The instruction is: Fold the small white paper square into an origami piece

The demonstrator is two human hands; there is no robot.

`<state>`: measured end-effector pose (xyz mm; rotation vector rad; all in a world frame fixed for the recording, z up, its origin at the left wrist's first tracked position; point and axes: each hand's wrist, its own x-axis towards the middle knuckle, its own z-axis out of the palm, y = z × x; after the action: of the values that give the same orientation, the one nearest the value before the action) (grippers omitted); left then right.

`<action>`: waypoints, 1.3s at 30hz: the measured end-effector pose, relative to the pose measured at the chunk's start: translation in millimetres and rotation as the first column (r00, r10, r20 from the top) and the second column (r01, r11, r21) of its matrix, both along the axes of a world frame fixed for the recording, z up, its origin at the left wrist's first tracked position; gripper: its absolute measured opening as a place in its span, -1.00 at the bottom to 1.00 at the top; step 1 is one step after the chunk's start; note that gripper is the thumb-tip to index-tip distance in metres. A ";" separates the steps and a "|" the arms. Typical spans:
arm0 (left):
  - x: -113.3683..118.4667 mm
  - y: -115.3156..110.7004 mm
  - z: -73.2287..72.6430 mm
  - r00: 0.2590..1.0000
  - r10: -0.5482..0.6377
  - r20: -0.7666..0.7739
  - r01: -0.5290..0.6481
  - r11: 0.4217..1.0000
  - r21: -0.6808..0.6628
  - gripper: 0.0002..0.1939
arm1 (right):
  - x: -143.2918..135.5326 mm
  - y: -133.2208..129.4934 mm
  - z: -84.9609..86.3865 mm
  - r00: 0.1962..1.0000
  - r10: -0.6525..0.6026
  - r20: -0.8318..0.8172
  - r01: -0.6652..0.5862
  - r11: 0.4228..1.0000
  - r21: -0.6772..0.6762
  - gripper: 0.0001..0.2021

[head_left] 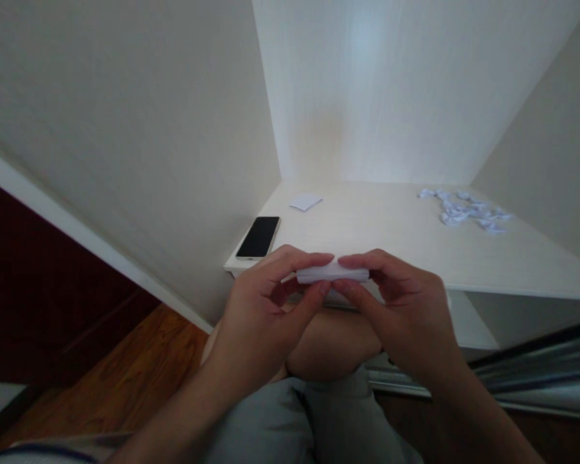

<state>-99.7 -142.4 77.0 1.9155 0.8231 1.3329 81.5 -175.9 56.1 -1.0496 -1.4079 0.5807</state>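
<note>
A small folded white paper (332, 274) is held level between both hands, in front of the shelf's front edge. My left hand (275, 303) pinches its left part, with the index finger on top and the thumb below. On the right part, my right hand (399, 303) has the same kind of pinch. The two thumbs nearly meet under the middle of the paper, and the index fingertips lie close together above it.
On the white shelf (367, 225) lie a black-screened phone (259, 237) at the front left, a flat white paper piece (306, 202) behind it, and several twisted paper bits (468, 209) at the right. Walls enclose the shelf. My knees are below my hands.
</note>
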 end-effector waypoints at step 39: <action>39.9 39.1 54.9 0.973 -0.105 -0.204 0.158 0.951 0.264 -0.90 | 38.6 16.7 41.9 0.996 -0.021 -0.090 0.043 0.970 0.240 -0.84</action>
<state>-59.8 -103.3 131.9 2.3026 0.6053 1.2532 120.1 -159.2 98.0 -0.8406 -1.3452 0.4135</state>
